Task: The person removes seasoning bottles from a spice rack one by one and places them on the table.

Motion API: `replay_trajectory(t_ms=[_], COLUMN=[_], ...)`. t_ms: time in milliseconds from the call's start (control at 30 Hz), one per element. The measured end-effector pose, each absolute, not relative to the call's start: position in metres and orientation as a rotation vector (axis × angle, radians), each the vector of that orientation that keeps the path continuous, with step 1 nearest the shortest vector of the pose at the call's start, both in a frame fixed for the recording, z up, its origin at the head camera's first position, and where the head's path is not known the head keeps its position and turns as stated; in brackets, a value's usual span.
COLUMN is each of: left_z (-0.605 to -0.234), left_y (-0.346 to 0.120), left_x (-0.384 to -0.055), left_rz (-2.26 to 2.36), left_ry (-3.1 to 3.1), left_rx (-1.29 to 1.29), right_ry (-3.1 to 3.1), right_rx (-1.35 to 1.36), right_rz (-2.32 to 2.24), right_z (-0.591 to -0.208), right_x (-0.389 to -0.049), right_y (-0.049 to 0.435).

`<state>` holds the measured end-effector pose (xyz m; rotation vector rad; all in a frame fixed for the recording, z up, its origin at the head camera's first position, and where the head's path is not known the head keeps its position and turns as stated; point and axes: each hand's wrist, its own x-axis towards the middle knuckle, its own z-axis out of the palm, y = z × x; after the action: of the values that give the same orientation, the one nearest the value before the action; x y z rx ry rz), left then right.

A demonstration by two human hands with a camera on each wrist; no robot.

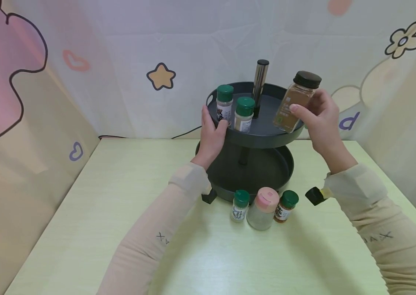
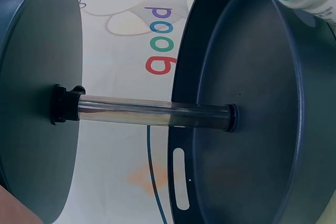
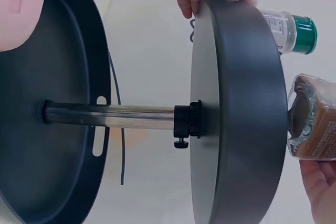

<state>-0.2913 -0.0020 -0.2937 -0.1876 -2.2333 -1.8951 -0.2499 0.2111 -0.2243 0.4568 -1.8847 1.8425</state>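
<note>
The jar (image 1: 293, 98) hides fingertips of the right hand (image 1: 322, 119), and its fine label print (image 1: 285, 110) is unreadable.

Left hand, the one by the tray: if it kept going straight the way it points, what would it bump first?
The upper tray: the left hand already touches its rim. Beyond that, probably the nearest green-capped bottle, though depth is hard to judge.
</note>
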Motion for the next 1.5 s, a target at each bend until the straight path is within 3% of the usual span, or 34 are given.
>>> replay_trajectory(t_ms=[1500], left_z=[-0.295], left_y=[-0.002], left_x=[-0.292], left_rz=[-1.883], left_ry=[-2.226], left_rx=[-0.207], right_ry=[-1.864], right_rx=[0.556], right_rz=[1.835], right_z=[-0.249], right_x=[-0.212], right_y=[0.245])
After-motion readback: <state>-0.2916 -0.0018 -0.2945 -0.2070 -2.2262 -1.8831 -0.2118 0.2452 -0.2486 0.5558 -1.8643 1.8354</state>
